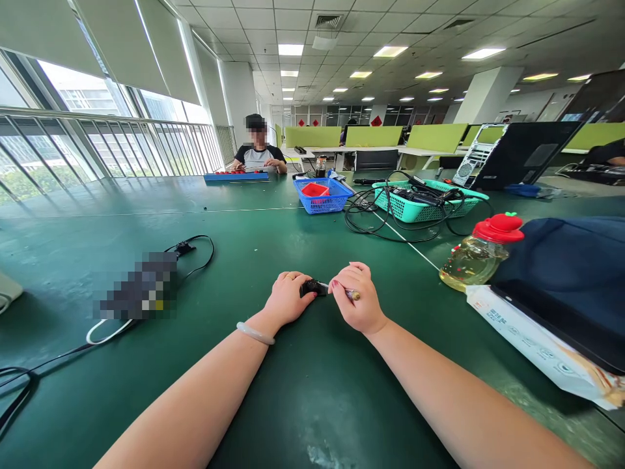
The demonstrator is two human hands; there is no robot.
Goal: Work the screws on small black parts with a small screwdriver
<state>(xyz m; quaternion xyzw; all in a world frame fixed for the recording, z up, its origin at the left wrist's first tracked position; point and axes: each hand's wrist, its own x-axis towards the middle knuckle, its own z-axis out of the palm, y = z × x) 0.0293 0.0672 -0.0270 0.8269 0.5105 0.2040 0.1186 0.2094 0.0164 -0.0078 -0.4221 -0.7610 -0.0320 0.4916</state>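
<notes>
My left hand (290,297) is closed around a small black part (313,287) resting on the green table (312,397); its exact kind is too small to tell. Fingers and thumb press on it from the left side. A slim screwdriver (352,295) with a brass-coloured end sits in my right hand (359,301), whose fingers are curled round it. Its thin metal shaft points left and meets the black part, and my fist covers most of the handle.
A blue basket (326,203) and a teal basket (413,210) with tangled black cables stand ahead. On the right are a red-lidded bottle (476,260), a white wipes pack (532,345) and a dark bag (571,273). A cabled device (141,286) lies left. Opposite sits a person (258,156).
</notes>
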